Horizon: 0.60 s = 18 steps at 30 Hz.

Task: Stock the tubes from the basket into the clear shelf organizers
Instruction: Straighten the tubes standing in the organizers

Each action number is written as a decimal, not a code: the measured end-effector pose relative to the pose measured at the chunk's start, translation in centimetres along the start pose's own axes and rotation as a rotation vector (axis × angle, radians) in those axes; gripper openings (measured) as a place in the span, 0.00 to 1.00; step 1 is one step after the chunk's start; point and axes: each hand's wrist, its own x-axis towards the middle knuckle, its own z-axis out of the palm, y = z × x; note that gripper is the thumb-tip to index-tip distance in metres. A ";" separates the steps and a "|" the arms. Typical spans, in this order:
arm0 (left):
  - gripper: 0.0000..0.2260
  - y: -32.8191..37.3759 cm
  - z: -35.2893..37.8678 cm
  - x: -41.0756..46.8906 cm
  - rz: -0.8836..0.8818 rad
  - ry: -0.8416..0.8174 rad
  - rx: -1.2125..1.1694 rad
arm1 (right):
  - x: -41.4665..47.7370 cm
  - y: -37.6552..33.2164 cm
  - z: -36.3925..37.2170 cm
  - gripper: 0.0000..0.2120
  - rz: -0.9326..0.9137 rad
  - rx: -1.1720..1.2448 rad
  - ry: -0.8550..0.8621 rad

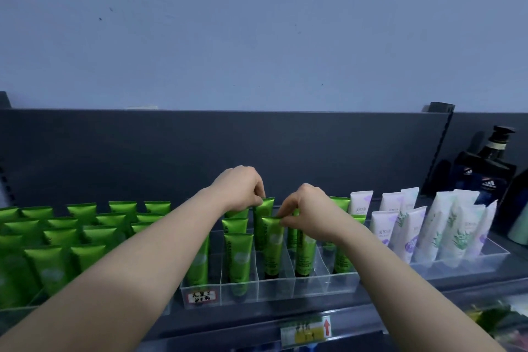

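A person is stocking the clear organizer (345, 283).
Left hand (240, 188) is pinching the top of the rear green tube (267, 206); right hand (310, 208), the front green tube (273, 238).

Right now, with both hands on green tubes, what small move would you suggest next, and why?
Probably ease the front tube down and let go: the right hand pinches its top in the clear organizer, while the left hand pinches the rear tube; both stand near upright.
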 end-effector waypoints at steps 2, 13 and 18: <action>0.04 0.1 0.1 -0.1 0.004 0.018 -0.016 | -0.2 0.2 -0.2 0.07 0.000 0.025 0.010; 0.05 0.6 -0.1 0.2 0.045 -0.007 0.018 | -0.8 0.2 -0.2 0.06 0.004 0.077 -0.037; 0.05 0.5 -0.2 0.2 0.052 -0.022 0.015 | -0.9 0.3 -0.2 0.05 0.008 0.102 -0.051</action>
